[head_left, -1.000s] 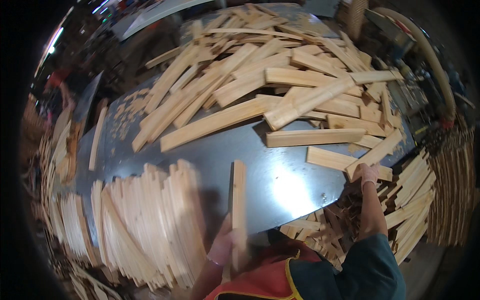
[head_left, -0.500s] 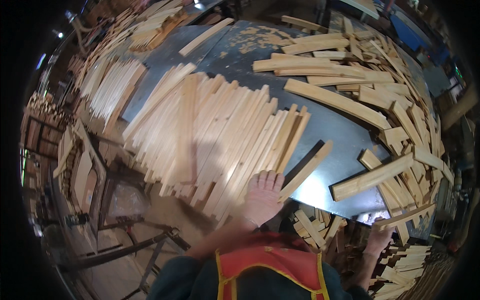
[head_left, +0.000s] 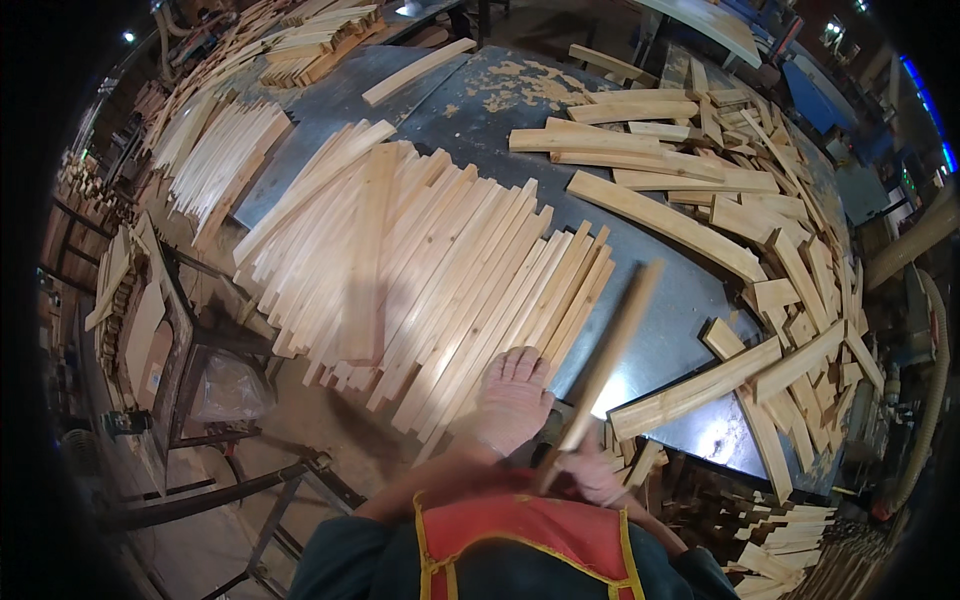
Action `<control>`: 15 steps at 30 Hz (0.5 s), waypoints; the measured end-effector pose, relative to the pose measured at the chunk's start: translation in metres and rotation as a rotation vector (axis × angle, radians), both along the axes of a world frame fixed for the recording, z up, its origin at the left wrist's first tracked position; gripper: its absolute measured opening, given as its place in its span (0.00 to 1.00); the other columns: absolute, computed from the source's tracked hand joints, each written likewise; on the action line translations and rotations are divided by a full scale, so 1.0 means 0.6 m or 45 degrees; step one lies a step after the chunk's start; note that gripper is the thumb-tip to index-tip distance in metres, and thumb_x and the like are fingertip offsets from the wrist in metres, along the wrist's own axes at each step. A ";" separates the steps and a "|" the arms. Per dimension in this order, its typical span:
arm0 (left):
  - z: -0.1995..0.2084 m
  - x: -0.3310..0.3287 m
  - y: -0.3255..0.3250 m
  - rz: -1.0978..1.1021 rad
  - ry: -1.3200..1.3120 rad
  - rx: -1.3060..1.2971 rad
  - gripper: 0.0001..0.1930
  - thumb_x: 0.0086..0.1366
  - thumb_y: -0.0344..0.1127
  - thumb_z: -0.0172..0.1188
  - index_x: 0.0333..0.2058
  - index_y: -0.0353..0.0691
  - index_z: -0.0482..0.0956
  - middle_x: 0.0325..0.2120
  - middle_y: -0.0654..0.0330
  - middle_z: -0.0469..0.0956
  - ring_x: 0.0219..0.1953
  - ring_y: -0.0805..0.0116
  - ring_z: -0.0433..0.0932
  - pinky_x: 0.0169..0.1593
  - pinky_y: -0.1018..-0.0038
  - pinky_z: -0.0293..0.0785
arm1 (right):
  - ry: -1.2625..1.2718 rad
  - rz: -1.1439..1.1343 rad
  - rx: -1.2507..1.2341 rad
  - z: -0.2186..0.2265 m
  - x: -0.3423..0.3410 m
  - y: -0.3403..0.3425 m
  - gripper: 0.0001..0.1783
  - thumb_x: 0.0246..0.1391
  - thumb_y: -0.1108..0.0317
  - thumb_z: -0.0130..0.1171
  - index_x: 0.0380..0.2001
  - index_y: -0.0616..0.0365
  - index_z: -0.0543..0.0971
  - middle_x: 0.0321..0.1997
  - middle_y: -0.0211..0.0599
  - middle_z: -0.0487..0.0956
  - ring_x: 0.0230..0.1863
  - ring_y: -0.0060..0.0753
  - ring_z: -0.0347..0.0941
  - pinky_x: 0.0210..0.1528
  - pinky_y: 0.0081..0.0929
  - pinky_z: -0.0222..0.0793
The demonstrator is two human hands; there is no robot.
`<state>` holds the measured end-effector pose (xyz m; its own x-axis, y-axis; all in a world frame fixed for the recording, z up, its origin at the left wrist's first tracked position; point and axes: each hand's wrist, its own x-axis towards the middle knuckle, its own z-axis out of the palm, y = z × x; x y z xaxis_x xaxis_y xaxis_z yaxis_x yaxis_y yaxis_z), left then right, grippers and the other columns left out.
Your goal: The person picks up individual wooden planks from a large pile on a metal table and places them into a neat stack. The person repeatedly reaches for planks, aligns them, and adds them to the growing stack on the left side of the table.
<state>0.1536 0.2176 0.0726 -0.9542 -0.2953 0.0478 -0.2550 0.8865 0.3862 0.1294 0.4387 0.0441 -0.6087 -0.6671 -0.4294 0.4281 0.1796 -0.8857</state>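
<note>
My left hand lies palm down, with its fingers side by side over the near ends of a row of pale wooden strips. To its right, my right hand grips the lower end of a single wooden strip. Motion blurs both that hand and the strip, which slants up and away from me over the metal table. A wider board rests across the top of the row, toward its left side.
Curved wooden offcuts are heaped along the table's right side. One board juts out from that heap toward me. Sawdust covers part of the far tabletop. Another stack of strips stands at far left, beyond a metal frame.
My right hand has left a piece at the heap's near right and come left, taking hold of the strip beside the row. A piece now lies across the heap. My left hand barely moved.
</note>
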 end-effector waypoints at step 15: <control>-0.006 -0.018 0.018 -0.056 0.307 -0.265 0.18 0.59 0.40 0.59 0.49 0.48 0.79 0.47 0.61 0.75 0.55 0.58 0.73 0.62 0.59 0.70 | -0.294 0.056 0.272 -0.011 -0.251 -0.123 0.50 0.64 0.52 0.68 0.78 0.49 0.51 0.48 0.42 0.81 0.39 0.33 0.77 0.46 0.31 0.78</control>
